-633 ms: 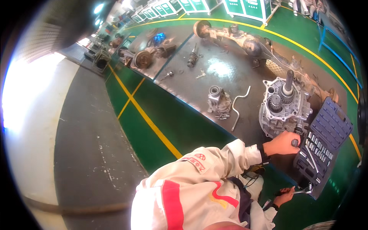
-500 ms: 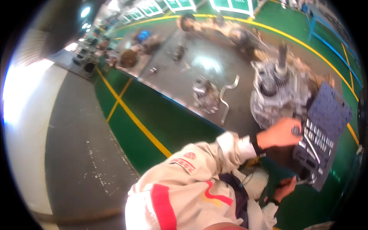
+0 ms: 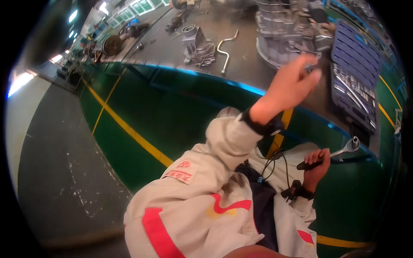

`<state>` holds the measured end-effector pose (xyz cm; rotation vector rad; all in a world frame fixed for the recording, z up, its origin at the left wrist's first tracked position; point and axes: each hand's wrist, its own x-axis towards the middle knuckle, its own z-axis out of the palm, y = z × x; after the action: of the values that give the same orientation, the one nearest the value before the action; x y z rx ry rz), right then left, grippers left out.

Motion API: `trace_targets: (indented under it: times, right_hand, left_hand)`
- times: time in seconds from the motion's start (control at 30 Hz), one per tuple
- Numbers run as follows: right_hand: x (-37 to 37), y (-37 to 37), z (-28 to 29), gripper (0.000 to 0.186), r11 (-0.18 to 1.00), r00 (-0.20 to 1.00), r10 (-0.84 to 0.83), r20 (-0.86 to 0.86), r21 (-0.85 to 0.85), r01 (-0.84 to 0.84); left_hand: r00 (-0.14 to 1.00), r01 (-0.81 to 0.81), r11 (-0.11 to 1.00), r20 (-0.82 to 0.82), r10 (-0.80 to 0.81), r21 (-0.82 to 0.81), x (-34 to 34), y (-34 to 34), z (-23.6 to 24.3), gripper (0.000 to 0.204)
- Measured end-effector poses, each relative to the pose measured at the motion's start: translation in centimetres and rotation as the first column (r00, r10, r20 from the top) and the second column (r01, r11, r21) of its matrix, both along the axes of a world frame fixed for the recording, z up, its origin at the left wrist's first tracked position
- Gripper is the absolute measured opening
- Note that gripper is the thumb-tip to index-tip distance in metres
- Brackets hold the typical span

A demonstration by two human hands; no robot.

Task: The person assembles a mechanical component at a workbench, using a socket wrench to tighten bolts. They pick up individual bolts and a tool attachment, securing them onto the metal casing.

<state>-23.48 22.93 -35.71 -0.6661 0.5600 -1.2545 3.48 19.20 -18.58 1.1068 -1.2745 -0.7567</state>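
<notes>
My left hand (image 3: 292,84) is raised at the front of the grey gearbox housing (image 3: 279,36), fingers curled round a small, partly hidden metal socket (image 3: 310,68). Below right, my right hand (image 3: 316,165) grips the black handle of a ratchet wrench (image 3: 346,148), whose chrome head sticks out beside the table edge. An open socket case (image 3: 355,47), with rows of sockets and a bar, lies right of the housing.
On the metal table (image 3: 241,73) are a smaller housing (image 3: 192,43), a bent steel rod (image 3: 221,53), a rusty drum (image 3: 111,45) and other parts further left. Blue table framework (image 3: 155,79) runs below, over the green floor (image 3: 137,112) with yellow lines.
The view has shifted, so the table sits higher in the picture. My left hand has risen and moved left, away from the case toward the housing. My right hand still holds the wrench.
</notes>
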Motion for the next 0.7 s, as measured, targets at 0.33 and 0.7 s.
trace_targets:
  times: [0.33,0.7]
  right_hand:
    - [-0.8,-0.2,9.0,0.02,0.972,0.997,0.063,-0.05,-0.223,-0.072]
    - [5.5,-5.4,14.5,0.03,0.959,0.868,0.133,-0.479,-0.159,-0.235]
  left_hand:
    - [0.872,0.462,0.885,0.15,-0.465,0.058,-5.3,3.9,0.3,0.036]
    - [0.865,0.498,0.864,-0.118,-0.488,0.076,0.0,-1.4,-1.4,0.039]
